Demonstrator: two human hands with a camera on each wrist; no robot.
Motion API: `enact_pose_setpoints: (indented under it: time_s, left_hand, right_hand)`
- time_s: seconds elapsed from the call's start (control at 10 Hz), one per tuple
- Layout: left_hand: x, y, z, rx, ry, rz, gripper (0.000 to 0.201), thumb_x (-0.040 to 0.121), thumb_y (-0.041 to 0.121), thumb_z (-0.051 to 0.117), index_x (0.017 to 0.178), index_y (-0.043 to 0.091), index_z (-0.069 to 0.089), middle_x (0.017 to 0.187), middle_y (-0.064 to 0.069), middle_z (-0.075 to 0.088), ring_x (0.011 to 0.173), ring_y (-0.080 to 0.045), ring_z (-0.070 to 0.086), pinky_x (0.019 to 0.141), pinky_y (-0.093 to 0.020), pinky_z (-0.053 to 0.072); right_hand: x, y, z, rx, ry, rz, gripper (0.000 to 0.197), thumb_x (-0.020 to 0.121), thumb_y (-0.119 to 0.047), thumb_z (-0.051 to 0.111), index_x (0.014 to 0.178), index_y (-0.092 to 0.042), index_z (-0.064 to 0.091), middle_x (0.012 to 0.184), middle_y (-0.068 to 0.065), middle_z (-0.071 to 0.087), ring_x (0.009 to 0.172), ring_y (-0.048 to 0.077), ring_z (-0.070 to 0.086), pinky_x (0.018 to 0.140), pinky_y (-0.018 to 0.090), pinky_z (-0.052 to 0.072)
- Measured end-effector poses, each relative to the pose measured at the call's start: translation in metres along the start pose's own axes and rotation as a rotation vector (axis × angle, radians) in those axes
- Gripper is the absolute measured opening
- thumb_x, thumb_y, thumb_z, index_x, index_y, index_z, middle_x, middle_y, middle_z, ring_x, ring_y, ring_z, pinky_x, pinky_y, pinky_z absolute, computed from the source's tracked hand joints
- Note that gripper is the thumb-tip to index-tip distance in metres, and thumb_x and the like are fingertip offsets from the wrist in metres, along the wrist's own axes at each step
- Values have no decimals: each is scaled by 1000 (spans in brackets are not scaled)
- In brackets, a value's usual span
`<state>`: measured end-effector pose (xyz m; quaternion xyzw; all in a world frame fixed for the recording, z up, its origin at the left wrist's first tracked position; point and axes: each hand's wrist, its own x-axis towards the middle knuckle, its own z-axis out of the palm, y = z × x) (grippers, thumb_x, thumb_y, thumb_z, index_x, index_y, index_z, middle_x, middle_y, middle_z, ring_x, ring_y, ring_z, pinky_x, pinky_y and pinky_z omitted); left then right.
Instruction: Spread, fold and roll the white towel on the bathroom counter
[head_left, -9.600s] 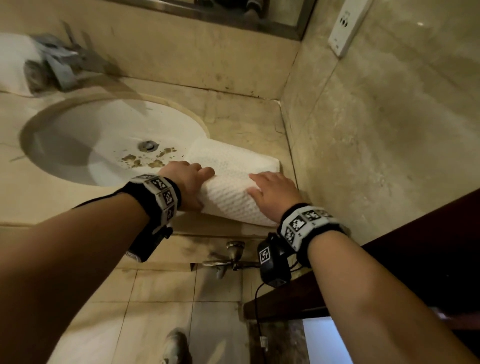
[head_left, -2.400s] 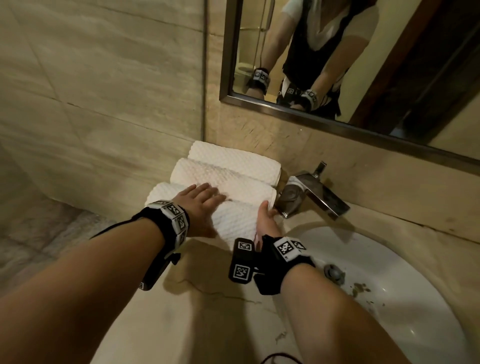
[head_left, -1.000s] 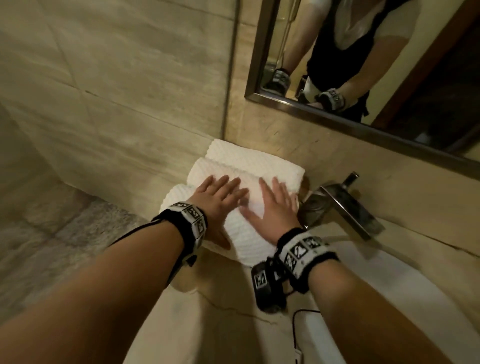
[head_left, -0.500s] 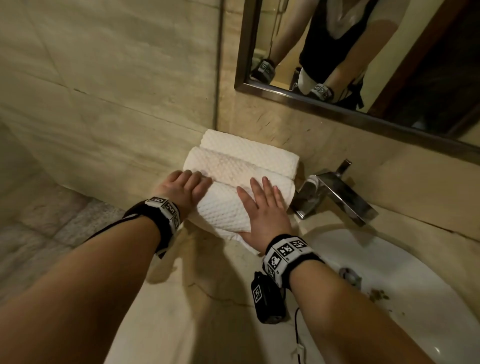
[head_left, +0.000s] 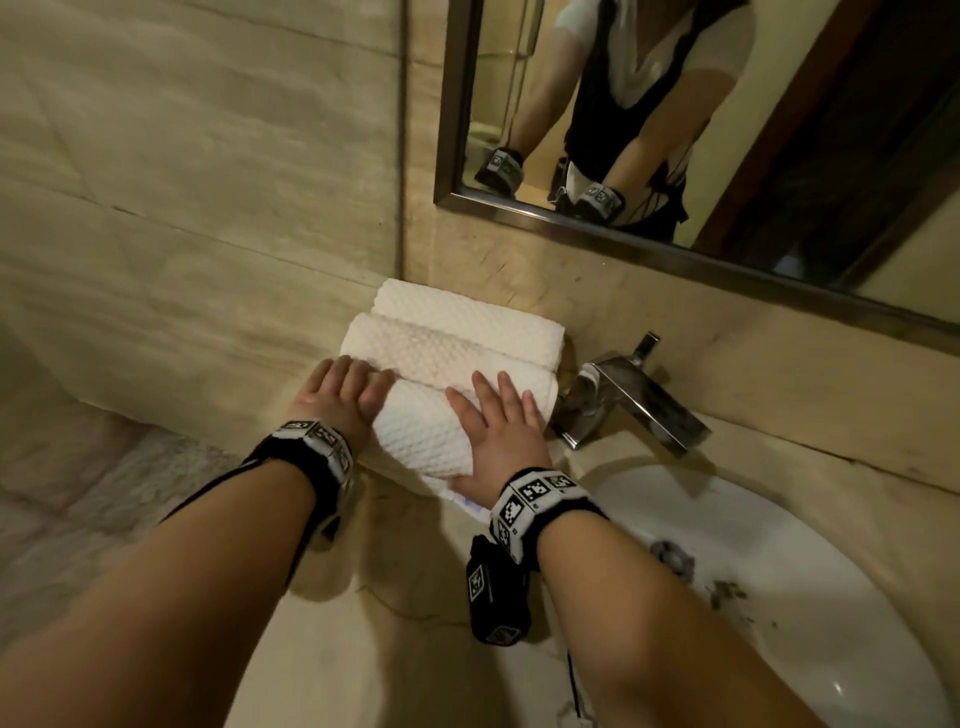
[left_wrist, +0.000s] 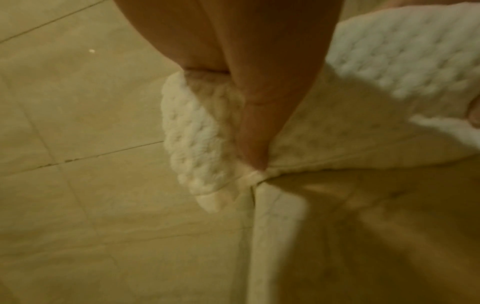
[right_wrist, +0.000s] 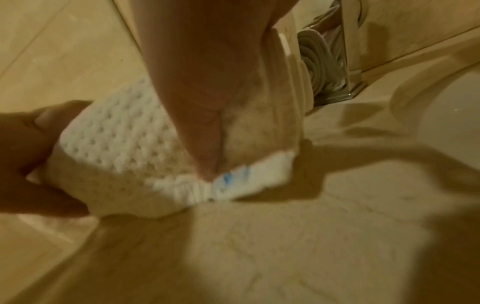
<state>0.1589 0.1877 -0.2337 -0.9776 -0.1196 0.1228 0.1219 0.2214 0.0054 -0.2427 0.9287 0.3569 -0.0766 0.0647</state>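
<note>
The nearest rolled white towel (head_left: 415, 436) lies on the counter (head_left: 389, 649), in front of two more white rolls (head_left: 452, 348) in the corner. My left hand (head_left: 343, 395) rests against this roll's left end, fingers together over the top edge. My right hand (head_left: 498, 431) lies flat on the roll's right half with straight, spread fingers. In the left wrist view my left hand (left_wrist: 259, 82) presses into the towel's end (left_wrist: 197, 139). In the right wrist view my right hand (right_wrist: 202, 82) presses down on the towel (right_wrist: 116, 139) near a blue label.
A chrome faucet (head_left: 634, 405) stands just right of the rolls, beside the white sink (head_left: 779, 597) with some debris near the drain. A tiled wall (head_left: 208, 208) closes the left side. A mirror (head_left: 675, 104) hangs above.
A second ago both hands lay flat on top of the roll. My left hand has since slid to the roll's left end; my right hand stays flat on it.
</note>
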Motion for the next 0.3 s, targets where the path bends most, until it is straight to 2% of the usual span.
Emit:
enact_pose_setpoints:
  time_s: [0.1,0.2,0.3]
  left_hand:
    - [-14,8,-10,-42,-132,-44,68,97,27,30,150,17,-11,158,-6,-10,146,-26,-12,120,-37,-7]
    - [-23,21,-17,-106,-166,-47,81,95,32,43,150,13,-14,158,-5,-17,146,-23,-16,119,-36,-8]
    - [-38,37,-37,-74,-139,6,92,92,41,51,150,13,-14,158,-4,-17,146,-22,-15,119,-35,-6]
  right_hand:
    - [-11,2,-6,73,-66,-2,96,83,-62,52,150,-29,-9,158,1,-16,144,25,-20,116,46,-14]
    - [-32,8,-16,183,-76,17,87,88,-59,46,151,-29,-6,159,0,-14,145,22,-18,117,41,-13]
    - [-62,24,-30,254,-69,26,83,90,-56,46,151,-29,-3,159,0,-11,146,20,-15,118,39,-9]
